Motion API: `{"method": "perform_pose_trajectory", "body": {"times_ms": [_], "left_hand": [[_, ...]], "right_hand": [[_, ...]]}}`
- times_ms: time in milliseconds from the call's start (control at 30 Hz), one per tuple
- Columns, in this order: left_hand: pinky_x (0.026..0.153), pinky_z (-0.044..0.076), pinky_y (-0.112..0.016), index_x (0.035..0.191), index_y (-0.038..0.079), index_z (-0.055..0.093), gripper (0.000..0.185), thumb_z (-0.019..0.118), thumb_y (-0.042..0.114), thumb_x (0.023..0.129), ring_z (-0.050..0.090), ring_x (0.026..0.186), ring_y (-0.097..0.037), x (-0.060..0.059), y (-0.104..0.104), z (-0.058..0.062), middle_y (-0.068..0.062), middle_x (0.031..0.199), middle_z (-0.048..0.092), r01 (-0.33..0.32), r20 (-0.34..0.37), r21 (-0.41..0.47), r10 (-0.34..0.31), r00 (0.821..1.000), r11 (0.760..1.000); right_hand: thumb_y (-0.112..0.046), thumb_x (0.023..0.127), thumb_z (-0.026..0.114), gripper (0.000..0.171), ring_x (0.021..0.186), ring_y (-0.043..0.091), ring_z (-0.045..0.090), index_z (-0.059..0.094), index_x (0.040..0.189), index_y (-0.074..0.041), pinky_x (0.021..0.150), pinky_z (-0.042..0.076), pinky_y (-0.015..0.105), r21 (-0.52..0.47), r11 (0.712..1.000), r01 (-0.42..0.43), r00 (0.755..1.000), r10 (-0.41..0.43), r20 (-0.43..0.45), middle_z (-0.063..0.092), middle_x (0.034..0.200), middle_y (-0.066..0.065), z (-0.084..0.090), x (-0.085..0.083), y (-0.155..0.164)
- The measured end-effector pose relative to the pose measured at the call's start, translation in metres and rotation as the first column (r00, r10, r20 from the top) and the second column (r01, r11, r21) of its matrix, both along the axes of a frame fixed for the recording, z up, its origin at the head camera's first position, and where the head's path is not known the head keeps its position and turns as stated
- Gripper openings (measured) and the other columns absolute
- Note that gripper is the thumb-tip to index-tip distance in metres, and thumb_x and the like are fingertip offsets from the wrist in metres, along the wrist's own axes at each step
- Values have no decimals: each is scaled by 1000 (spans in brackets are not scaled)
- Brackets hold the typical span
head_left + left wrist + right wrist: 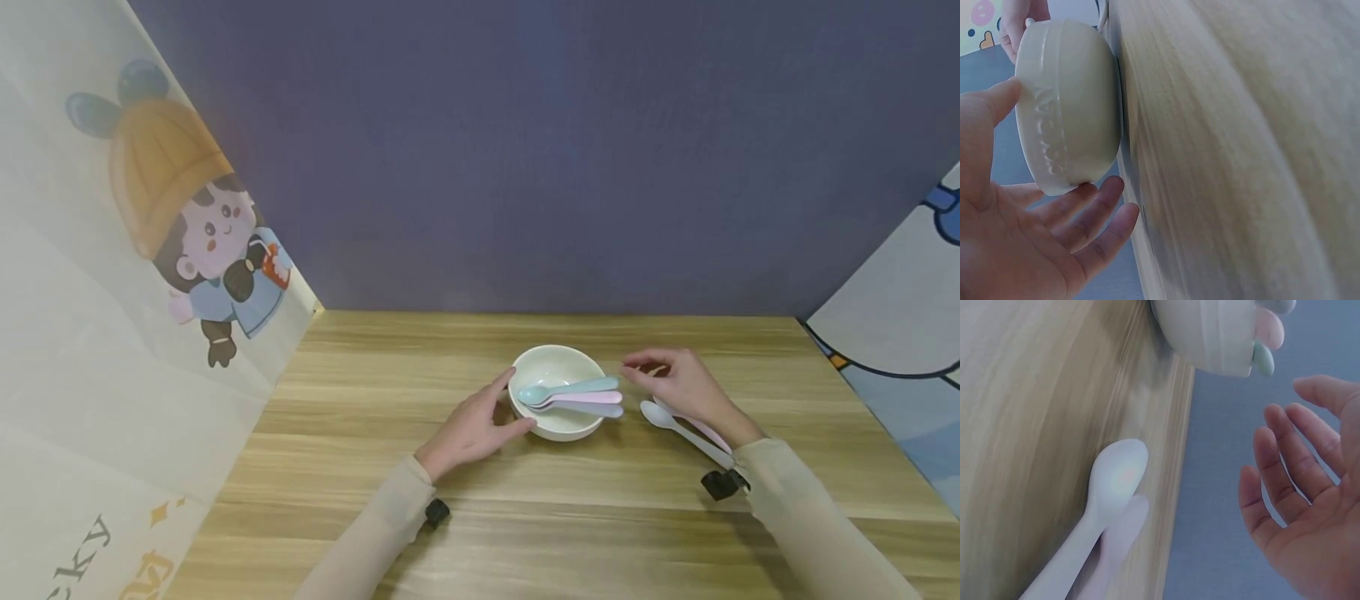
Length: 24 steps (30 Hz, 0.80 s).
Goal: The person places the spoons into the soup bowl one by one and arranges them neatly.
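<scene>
The white bowl (562, 428) stands upright on the wooden table (585, 521), just between the person's two hands. Three spoons rest in it — mint (581, 386), pink (592, 398) and lavender (592, 408) — their heads inside and their handles reaching out over the right rim. From the left wrist I can see raised lettering on the bowl's outer wall, which the head view doesn't show; from the right wrist, the three handle ends poke past the rim.

The left hand (474, 429) comes in from the near left, thumb and fingers spread wide and curved round the bowl's left side, in a light hold. The right hand (678, 385) hovers to the right of the bowl, palm turned inward, its fingers loosely bent; the right wrist view shows them parted and holding nothing, near the handle ends but apart from them.

Below that hand, a white spoon (693, 435) and a pale pink spoon (711, 431) lie side by side on the table, the pink one partly hidden from above. Beyond stands a dark blue backdrop (525, 167).
</scene>
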<state>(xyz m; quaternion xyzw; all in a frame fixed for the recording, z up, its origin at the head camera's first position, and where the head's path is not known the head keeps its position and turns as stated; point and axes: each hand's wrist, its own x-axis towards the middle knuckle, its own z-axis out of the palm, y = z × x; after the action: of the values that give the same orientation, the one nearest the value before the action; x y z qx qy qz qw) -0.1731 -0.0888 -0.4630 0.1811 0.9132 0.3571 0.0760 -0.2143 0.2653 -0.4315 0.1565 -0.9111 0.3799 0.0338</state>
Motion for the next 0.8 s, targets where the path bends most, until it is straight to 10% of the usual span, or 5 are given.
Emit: {"method": "perform_pose_trajectory", "body": {"times_ms": [800], "left_hand": [[126, 41, -51, 173, 23, 19, 98, 63, 69, 99, 49, 151, -27, 0, -1, -2, -9, 156, 59, 11, 4, 7, -11, 1000, 1000]], "right_hand": [[-24, 100, 77, 30, 89, -1, 66, 79, 121, -2, 75, 58, 19, 7, 1000, 23, 999, -23, 28, 80, 113, 13, -17, 15, 25]]}}
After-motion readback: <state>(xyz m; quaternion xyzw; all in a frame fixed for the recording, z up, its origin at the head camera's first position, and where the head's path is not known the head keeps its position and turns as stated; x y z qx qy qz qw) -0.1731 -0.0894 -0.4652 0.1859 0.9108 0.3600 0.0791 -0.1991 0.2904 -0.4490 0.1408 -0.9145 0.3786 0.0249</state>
